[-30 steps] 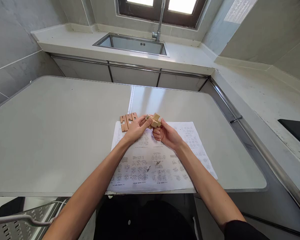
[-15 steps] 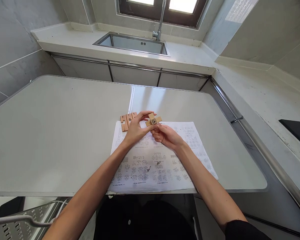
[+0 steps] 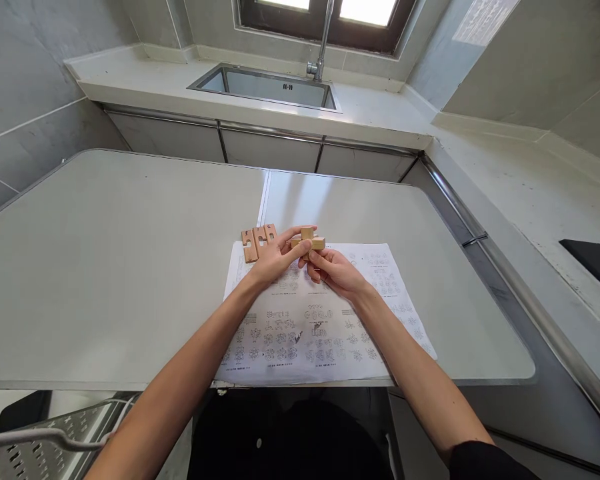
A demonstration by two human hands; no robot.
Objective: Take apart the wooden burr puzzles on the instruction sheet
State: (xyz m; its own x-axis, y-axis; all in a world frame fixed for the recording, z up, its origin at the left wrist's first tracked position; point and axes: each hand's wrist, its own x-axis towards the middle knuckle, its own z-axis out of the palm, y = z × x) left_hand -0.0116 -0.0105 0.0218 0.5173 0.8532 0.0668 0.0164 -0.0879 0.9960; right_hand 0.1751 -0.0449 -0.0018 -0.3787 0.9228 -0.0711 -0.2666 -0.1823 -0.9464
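Note:
Both my hands hold a small cluster of interlocked wooden puzzle pieces [image 3: 311, 242] just above a printed instruction sheet [image 3: 320, 327]. My left hand [image 3: 275, 257] pinches the cluster from the left with fingers and thumb. From below and the right, my right hand [image 3: 336, 272] grips it with curled fingers. Three loose notched wooden bars [image 3: 257, 241] lie side by side on the table at the sheet's far left corner, just left of my left hand.
The sheet lies on a pale grey table [image 3: 120, 267] whose near edge is below my forearms. Beyond it runs a white counter with a steel sink [image 3: 265, 87] and tap [image 3: 323, 40]. A counter runs along the right [image 3: 530, 200]. A metal rack [image 3: 45, 443] sits at lower left.
The wooden cluster has been turned in my fingers, from a splayed cross shape to a more compact, level one. Both hands stayed over the sheet's far edge.

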